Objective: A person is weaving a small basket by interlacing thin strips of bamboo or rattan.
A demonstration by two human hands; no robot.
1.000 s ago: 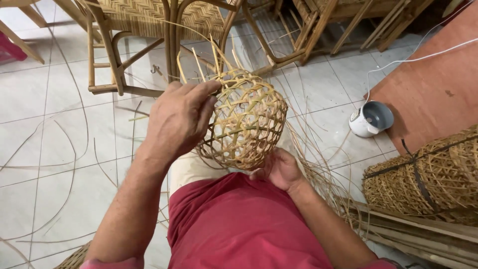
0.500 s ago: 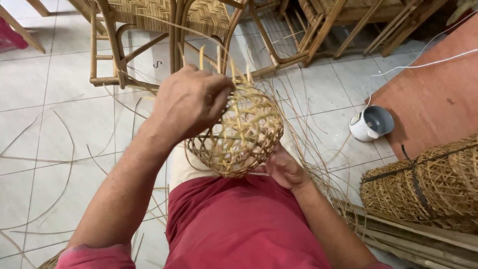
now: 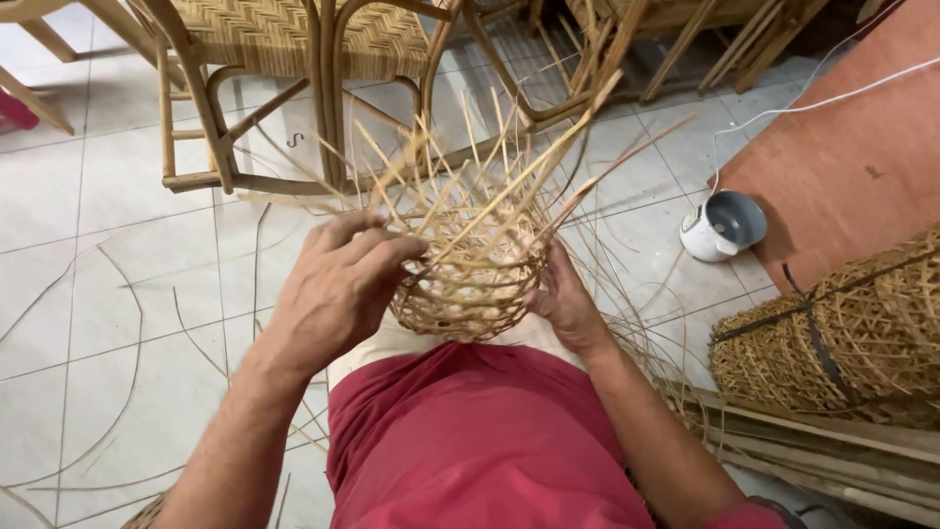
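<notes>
A small round basket (image 3: 470,279) of open-woven pale cane rests on my lap, mouth upward, with several loose strip ends sticking up and fanning outward. My left hand (image 3: 338,284) grips its left side, fingers curled onto the rim. My right hand (image 3: 560,294) holds the right side, thumb against the weave. Red shorts (image 3: 470,441) cover my legs below the basket.
Rattan chairs (image 3: 294,59) with woven seats stand ahead on the white tiled floor (image 3: 108,245). Loose cane strips lie scattered around. A white and grey cup-shaped device (image 3: 723,223) with a white cord sits at the right, by a red-brown board (image 3: 852,147). Bundled woven mats (image 3: 842,333) lie at right.
The basket has been turned from bottom-up to mouth-up, so its loose strip ends now point upward. My left hand moved from its top to its left side.
</notes>
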